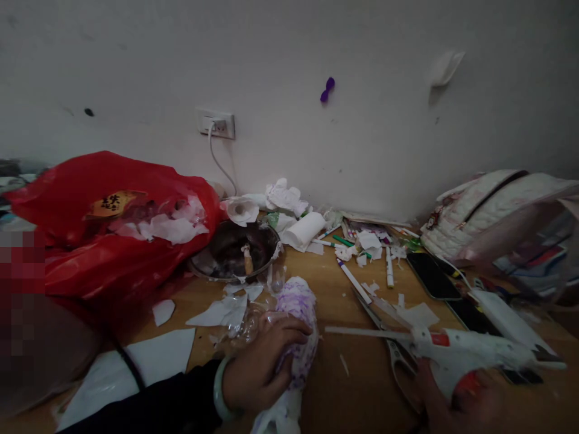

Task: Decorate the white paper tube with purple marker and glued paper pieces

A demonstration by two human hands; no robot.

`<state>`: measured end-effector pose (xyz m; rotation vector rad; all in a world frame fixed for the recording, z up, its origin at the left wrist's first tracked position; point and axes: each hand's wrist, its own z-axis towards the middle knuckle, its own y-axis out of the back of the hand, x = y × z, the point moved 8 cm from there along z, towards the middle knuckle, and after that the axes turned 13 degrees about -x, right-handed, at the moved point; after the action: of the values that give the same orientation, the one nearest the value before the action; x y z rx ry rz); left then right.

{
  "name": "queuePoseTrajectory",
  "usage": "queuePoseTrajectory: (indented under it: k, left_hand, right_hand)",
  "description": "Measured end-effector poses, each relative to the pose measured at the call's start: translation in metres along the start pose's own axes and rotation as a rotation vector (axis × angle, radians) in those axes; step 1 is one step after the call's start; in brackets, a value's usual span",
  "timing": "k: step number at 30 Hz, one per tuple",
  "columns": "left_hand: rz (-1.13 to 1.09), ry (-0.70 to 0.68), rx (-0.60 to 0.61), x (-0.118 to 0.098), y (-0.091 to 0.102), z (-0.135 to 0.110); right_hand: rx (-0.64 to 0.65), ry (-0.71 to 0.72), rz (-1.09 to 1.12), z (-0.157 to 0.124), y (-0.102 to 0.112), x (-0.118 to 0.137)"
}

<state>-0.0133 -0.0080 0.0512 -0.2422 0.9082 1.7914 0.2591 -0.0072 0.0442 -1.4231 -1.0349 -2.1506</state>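
Observation:
My left hand (265,364), with a pale green bangle at the wrist, is curled over a long white roll-like object (296,299) covered in purple marks. That object lies lengthwise on the table, its near end running off the bottom of the view. At the lower right, my right hand (486,401), dark and a little blurred, grips a white glue gun (474,349) with red parts. A long pale stick (362,332) extends leftward from the gun, above the scissors (400,361). Clear crumpled plastic (248,322) lies left of the purple-marked object.
A red plastic bag (122,241) full of scraps stands at the left, beside a dark pan (221,247). Paper scraps and marker pens (355,281) litter the wooden table (325,283). Phones (433,276) and a white backpack (484,211) are at the right, below the wall.

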Motion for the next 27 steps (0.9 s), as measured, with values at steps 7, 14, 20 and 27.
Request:
queuePoseTrajectory:
  k: [7, 14, 20, 27]
  left_hand:
    - [-0.01, -0.011, 0.002, -0.001, 0.0, 0.002]
    - [-0.015, -0.01, -0.01, -0.002, 0.001, 0.003]
    - [-0.031, 0.002, -0.005, 0.0, 0.0, 0.002]
    - [-0.026, -0.003, -0.004, 0.0, 0.0, 0.002]
  right_hand:
    - [-0.057, 0.419, -0.445, 0.005, -0.012, -0.008]
    - [0.07, 0.781, -0.636, -0.004, -0.036, -0.008]
    - [0.172, 0.934, -0.683, -0.005, -0.041, 0.014]
    - [0.155, 0.872, -0.685, -0.003, -0.04, 0.02]
